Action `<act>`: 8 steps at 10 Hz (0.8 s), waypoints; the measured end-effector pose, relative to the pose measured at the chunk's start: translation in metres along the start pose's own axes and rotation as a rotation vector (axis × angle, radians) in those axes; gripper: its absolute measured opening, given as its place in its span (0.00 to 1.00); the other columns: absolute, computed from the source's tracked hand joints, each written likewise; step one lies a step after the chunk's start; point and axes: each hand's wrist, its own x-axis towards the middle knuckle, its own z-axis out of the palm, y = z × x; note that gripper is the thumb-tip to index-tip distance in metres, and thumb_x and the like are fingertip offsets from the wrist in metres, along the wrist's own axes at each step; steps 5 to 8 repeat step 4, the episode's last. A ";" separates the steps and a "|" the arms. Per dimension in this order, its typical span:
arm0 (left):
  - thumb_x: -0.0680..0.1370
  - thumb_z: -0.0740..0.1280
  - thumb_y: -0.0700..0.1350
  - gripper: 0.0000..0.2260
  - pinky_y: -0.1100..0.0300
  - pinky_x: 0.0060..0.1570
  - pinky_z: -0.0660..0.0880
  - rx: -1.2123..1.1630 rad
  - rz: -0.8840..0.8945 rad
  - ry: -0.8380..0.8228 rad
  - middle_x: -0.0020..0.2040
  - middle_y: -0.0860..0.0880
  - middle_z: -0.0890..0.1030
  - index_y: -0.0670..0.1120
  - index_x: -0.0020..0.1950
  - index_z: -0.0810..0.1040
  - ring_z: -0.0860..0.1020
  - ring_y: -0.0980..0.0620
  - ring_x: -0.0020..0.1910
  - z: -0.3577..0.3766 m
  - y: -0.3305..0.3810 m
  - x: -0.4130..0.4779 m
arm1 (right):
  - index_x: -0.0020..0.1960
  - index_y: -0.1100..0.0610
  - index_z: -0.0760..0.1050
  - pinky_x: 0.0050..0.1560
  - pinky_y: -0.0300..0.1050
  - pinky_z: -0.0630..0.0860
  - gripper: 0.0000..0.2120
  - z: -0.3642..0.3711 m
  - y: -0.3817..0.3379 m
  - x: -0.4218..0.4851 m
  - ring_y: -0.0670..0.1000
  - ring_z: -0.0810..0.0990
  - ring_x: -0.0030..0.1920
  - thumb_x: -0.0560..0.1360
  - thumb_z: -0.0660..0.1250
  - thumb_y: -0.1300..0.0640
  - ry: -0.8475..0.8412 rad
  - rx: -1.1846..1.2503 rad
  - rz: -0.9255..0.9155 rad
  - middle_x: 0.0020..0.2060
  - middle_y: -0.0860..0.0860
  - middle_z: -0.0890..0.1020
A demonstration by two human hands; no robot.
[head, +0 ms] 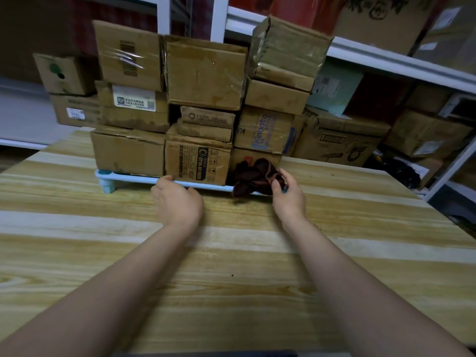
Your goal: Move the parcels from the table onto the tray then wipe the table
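Since the parcels [198,73] sit stacked on the pale blue tray [128,177] at the far side of the table [231,253], what we handle now is the dark cloth [253,177], bunched on the tray's front rim. Our right hand [289,199] pinches it with curled fingers and thumb, while our left hand [177,202] touches the rim, fingers loosely bent; we cannot tell whether it grips. We judge the cloth soft, light and floppy, best gathered into the palm and pressed flat for wiping.

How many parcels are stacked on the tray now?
11: left stack three, middle stack four, right stack four, all on the tray; others may hide behind.
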 end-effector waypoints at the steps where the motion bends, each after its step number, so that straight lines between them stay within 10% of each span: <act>1: 0.76 0.66 0.42 0.24 0.50 0.66 0.67 0.001 -0.011 0.009 0.68 0.39 0.69 0.40 0.70 0.65 0.69 0.41 0.67 0.001 0.002 -0.001 | 0.74 0.48 0.69 0.64 0.45 0.71 0.20 -0.001 -0.002 0.003 0.54 0.73 0.69 0.83 0.61 0.54 -0.007 -0.006 0.010 0.70 0.52 0.75; 8: 0.76 0.68 0.43 0.29 0.46 0.67 0.67 0.008 0.011 -0.051 0.69 0.39 0.69 0.41 0.74 0.61 0.69 0.40 0.67 -0.003 -0.013 0.001 | 0.79 0.47 0.60 0.73 0.54 0.66 0.28 -0.005 0.007 0.008 0.56 0.65 0.75 0.81 0.61 0.45 -0.071 0.035 0.107 0.76 0.51 0.66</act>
